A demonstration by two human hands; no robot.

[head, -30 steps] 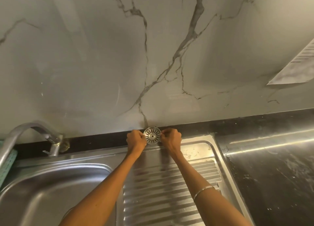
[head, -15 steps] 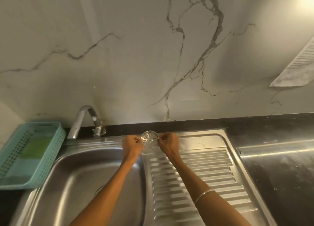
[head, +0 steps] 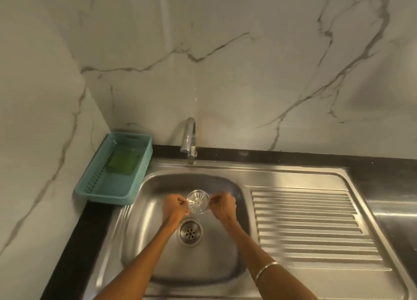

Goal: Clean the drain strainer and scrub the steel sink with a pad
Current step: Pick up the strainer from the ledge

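A round steel drain strainer (head: 198, 201) with radial slots hangs over the middle of the steel sink (head: 228, 263) basin. My left hand (head: 174, 207) pinches its left rim and my right hand (head: 223, 206) pinches its right rim. Just below the strainer lies the open drain hole (head: 191, 232) with its perforated cup. A green scrub pad (head: 123, 162) lies inside the teal basket (head: 101, 192) at the sink's left.
The tap (head: 188, 139) stands at the back of the basin, spout turned toward it. A ribbed drainboard (head: 309, 223) adjoins the basin on the right, and a black counter edge (head: 74, 254) runs down the left. Marble wall stands behind.
Both hands carried the strainer from the back of the drainboard leftward to above the basin. The view swung left and down, bringing the drain hole and basket into sight.
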